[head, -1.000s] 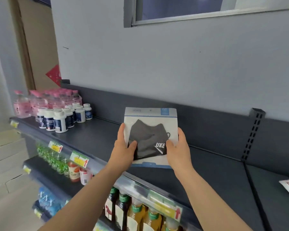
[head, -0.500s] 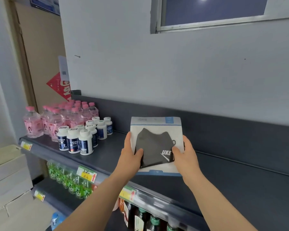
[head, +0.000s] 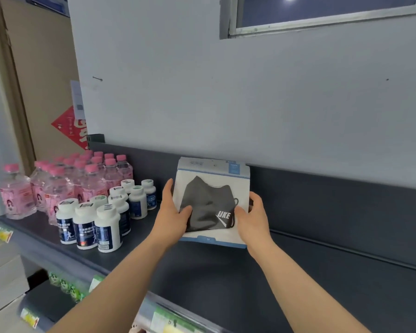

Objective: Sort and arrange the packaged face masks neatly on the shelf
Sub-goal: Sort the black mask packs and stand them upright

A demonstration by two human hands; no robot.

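Observation:
A packaged face mask (head: 211, 186), a white and blue pack with a dark grey mask marked UKE, stands upright near the back of the dark top shelf (head: 226, 272). My left hand (head: 172, 217) grips its left edge, thumb across the front. My right hand (head: 252, 217) grips its right edge the same way. The pack's bottom edge is at or just above the shelf surface; I cannot tell whether it touches.
White pill bottles with dark blue labels (head: 106, 224) stand in rows just left of my left hand. Pink-capped water bottles (head: 65, 181) are behind them at the far left. The shelf's back panel (head: 334, 207) runs behind the pack. Lower shelves hold green bottles (head: 65, 287).
The view has swung left and come closer to the shelf. Both hands have carried the pack further back toward the shelf's rear panel and kept their grip.

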